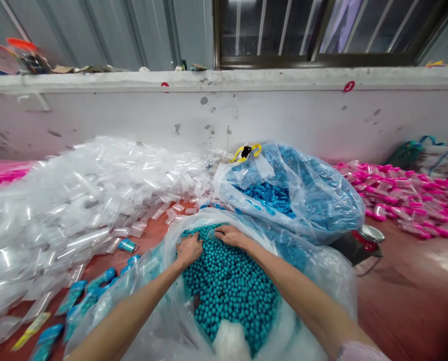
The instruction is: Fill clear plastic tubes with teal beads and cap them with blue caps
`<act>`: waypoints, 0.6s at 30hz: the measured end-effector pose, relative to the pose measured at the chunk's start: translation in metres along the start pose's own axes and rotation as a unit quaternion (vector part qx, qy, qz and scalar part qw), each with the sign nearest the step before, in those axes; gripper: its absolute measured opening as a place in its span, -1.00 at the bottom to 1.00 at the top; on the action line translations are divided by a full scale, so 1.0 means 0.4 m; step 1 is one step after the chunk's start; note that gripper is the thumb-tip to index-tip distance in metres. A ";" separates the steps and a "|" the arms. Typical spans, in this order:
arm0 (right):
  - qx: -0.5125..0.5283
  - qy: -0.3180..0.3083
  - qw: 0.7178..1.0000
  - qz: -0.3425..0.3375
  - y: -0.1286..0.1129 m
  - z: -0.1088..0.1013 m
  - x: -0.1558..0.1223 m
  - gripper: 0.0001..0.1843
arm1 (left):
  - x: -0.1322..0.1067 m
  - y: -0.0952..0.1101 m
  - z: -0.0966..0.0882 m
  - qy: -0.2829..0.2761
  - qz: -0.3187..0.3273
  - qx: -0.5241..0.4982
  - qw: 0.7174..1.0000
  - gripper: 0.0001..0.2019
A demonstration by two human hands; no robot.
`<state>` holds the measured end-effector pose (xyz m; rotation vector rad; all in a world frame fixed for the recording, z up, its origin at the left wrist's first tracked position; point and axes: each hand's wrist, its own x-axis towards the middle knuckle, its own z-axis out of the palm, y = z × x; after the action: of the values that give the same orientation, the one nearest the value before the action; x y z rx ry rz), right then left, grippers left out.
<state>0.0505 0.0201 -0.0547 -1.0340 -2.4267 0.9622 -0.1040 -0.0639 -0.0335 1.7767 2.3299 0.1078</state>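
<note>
Small round teal beads (235,281) fill a large clear plastic bag (178,301) that lies open in front of me. My left hand (189,249) is at the bag's far left side, its fingers curled down against the beads; whatever they grip is hidden. Just right of it, my right hand (229,234) reaches in over the far part of the beads. Its bent fingers close on a small see-through container (211,233), whose outline is faint. A white bunched piece (231,341) rests on the near beads.
Empty clear containers (77,200) form a heap at left. Bead-filled tubes with blue caps (73,296) and a yellow cutter (31,331) lie near them. A bag of blue caps (267,195) stands behind. To the right are pink-capped containers (404,195) and a metal-lidded jar (370,235).
</note>
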 end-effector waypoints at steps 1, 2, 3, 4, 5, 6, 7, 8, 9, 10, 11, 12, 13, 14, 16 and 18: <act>-0.014 -0.004 1.000 0.000 0.001 -0.003 -0.010 -0.73 | -0.016 0.011 0.004 -0.006 0.003 0.000 1.000 -0.60; -0.025 -0.006 1.000 0.000 0.000 -0.006 -0.020 -0.73 | -0.034 0.022 0.008 -0.011 0.010 0.000 1.000 -0.60; -0.035 -0.008 0.999 0.000 -0.002 -0.009 -0.029 -0.74 | -0.052 0.033 0.011 -0.017 0.022 -0.002 1.000 -0.60; -0.046 -0.011 0.999 0.000 -0.007 -0.012 -0.038 -0.74 | -0.071 0.043 0.015 -0.021 0.034 -0.003 0.999 -0.61; -0.057 -0.011 0.998 0.000 -0.012 -0.015 -0.046 -0.75 | -0.091 0.052 0.017 -0.024 0.046 -0.003 0.999 -0.60; -0.068 -0.009 0.998 0.000 -0.017 -0.018 -0.056 -0.74 | -0.110 0.059 0.019 -0.025 0.055 -0.004 0.998 -0.60; -0.078 -0.004 0.997 0.000 -0.023 -0.020 -0.066 -0.73 | -0.127 0.066 0.020 -0.024 0.064 -0.003 0.998 -0.59; -0.088 0.003 0.996 -0.001 -0.029 -0.022 -0.077 -0.71 | -0.143 0.070 0.019 -0.019 0.075 -0.001 0.997 -0.57; -0.096 0.011 0.995 -0.003 -0.035 -0.022 -0.089 -0.68 | -0.156 0.074 0.018 -0.012 0.089 0.001 0.996 -0.54; -0.103 0.018 0.995 -0.007 -0.040 -0.022 -0.103 -0.66 | -0.167 0.076 0.016 -0.005 0.105 0.003 0.994 -0.51; -0.108 0.022 0.994 -0.012 -0.045 -0.022 -0.118 -0.64 | -0.173 0.078 0.013 0.002 0.118 0.002 0.993 -0.49; -0.114 0.026 0.993 -0.018 -0.051 -0.020 -0.133 -0.62 | -0.176 0.078 0.009 0.011 0.129 -0.004 0.992 -0.47; -0.125 0.034 0.991 -0.020 -0.056 -0.019 -0.148 -0.59 | -0.174 0.078 0.004 0.024 0.136 -0.018 0.990 -0.47; -0.139 0.047 0.989 -0.022 -0.063 -0.016 -0.162 -0.55 | -0.169 0.077 -0.002 0.044 0.138 -0.044 0.988 -0.49; -0.165 0.079 0.983 -0.034 -0.082 -0.010 -0.185 -0.48 | -0.152 0.077 -0.017 0.096 0.144 -0.134 0.976 -0.59; -0.174 0.097 0.978 -0.058 -0.108 0.002 -0.196 -0.41 | -0.132 0.082 -0.033 0.138 0.124 -0.265 0.946 -0.65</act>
<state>0.0816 -0.0595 -0.0280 -1.0268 -2.5068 0.3848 -0.0624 -0.1048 -0.0083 1.8303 1.9538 0.9784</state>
